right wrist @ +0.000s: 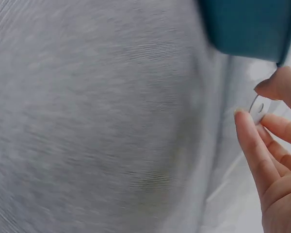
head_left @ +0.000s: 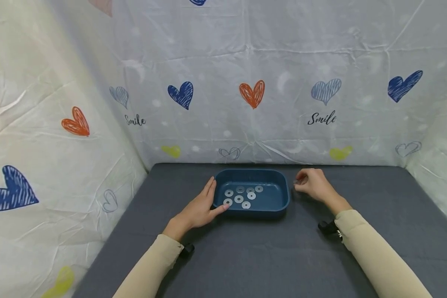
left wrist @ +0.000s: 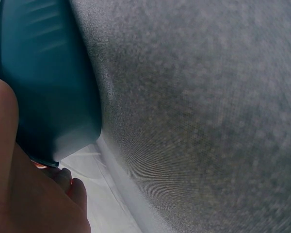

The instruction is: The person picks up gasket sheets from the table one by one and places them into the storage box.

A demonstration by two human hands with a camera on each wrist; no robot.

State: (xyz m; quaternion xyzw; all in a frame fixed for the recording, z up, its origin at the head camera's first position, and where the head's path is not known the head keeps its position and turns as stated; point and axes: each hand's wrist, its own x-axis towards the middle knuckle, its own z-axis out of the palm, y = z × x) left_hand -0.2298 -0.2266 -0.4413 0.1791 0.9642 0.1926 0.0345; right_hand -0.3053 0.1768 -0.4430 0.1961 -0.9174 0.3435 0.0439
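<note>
A person's two hands at a blue tray (head_left: 279, 182) on a grey table (head_left: 246, 256), seen from the head and from both wrists. The left hand (head_left: 201, 209) lies against the tray's left wall, fingers straight and relaxed, thumb tip resting near the front left corner of the rim; it holds nothing. In the left wrist view the same hand (left wrist: 19, 194) sits under the tray's outer wall (left wrist: 48, 77), with the grey cloth of the table (left wrist: 199, 111) spreading away beyond it.

The right hand (head_left: 314, 185) hovers just right of the tray, a little apart from its rim, fingers curled. It pinches a small flat metal washer (right wrist: 258, 108) between thumb and fingertips (right wrist: 250, 141); the washer's centre hole shows in the right wrist view, where the hand (right wrist: 276, 165) is at the lower right and the tray's corner (right wrist: 247, 24) lies above it. From the head view this washer (head_left: 299, 181) shows only as a faint glint at the fingertips.

Seven more washers (head_left: 242, 195) lie flat on the tray floor, clustered just beyond the left hand's thumb, towards the tray's left and middle; some touch or nearly touch one another. Both forearms wear beige sleeves (head_left: 380, 256). White sheeting printed with hearts (head_left: 252, 93) and the word "Smile" encloses the table behind and to either side of the hands.
</note>
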